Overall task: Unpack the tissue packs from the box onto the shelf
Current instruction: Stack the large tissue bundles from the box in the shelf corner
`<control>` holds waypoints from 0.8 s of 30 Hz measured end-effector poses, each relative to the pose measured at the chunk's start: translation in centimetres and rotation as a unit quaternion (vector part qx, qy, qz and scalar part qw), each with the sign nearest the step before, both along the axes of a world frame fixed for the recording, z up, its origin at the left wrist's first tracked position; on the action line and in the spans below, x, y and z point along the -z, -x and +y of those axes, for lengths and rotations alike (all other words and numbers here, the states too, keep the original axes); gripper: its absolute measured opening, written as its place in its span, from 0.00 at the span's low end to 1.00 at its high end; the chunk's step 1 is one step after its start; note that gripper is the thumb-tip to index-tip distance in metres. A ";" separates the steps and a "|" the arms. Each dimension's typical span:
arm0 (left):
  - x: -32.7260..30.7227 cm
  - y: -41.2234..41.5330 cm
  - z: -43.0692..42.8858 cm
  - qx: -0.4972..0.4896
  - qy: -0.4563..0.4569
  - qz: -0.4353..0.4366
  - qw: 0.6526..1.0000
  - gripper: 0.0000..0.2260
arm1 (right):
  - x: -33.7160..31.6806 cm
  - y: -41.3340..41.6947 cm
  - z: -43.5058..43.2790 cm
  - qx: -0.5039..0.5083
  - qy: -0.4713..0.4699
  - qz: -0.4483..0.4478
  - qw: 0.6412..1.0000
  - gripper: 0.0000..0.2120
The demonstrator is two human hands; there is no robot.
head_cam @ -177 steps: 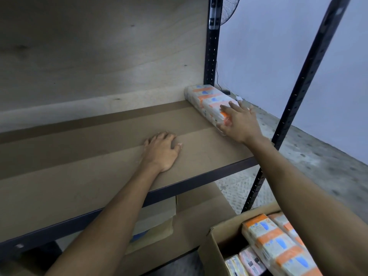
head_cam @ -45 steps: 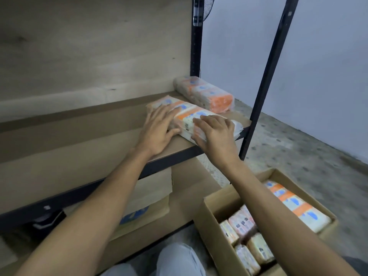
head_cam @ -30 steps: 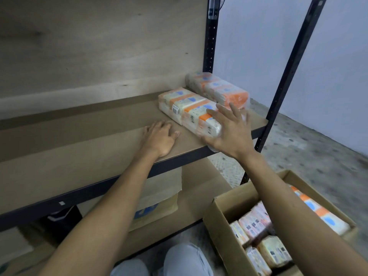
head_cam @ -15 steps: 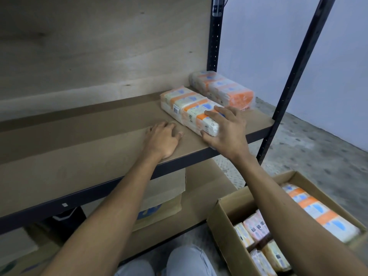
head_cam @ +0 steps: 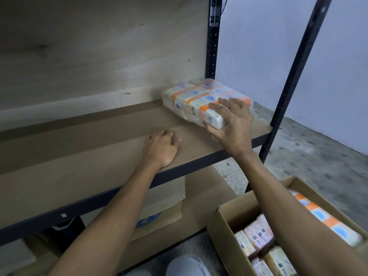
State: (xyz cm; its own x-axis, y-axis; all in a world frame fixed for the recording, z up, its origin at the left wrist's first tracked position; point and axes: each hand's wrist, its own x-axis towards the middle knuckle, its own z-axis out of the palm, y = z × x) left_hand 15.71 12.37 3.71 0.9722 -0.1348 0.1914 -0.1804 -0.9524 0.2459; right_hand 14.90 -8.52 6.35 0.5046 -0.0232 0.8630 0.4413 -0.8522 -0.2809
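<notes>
Head view: the shelf (head_cam: 83, 156) fills most of what you see, a wide brown board on a dark metal frame, bare except at its right end. Below it to your right sits the open cardboard box (head_cam: 225, 220), with more tissue packs (head_cam: 326, 220) lying inside, so by my judgement the unpacking is only partly done.

On the shelf's right end two packs lie side by side and touching. The far pack (head_cam: 211, 85) sits against the rear upright; the near pack (head_cam: 189, 100) lies beside it, its front end close to the shelf's front edge.

Your right hand (head_cam: 233, 124) grips that front end: fingers (head_cam: 221, 107) spread over the top, thumb under the lower corner. Whether the corner is lifted off the board I cannot tell, as your hand hides it. Your left hand (head_cam: 161, 148) rests palm down on bare shelf, fingers loosely together, holding nothing.

Risks from here: the plastic wrap is slick, so a one-handed shove at one end could swing the pack askew rather than slide it straight. Let go while it overhangs the edge and it may tip off toward the box. Pushing hard sideways could also nudge the far pack off the open right end
</notes>
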 end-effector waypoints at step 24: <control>0.3 -4.9 -4.4 0.018 0.012 0.005 1.000 0.24 | -3.3 -10.2 -7.8 0.069 -0.017 0.106 0.992 0.23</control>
State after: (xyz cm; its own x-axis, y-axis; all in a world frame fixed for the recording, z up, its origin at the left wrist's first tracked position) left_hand 20.57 8.00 3.41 0.9687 -0.1660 0.1847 -0.2125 -0.9390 0.2706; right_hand 25.11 -16.31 9.68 0.6647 -0.1310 0.7356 0.2495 -0.8891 -0.3838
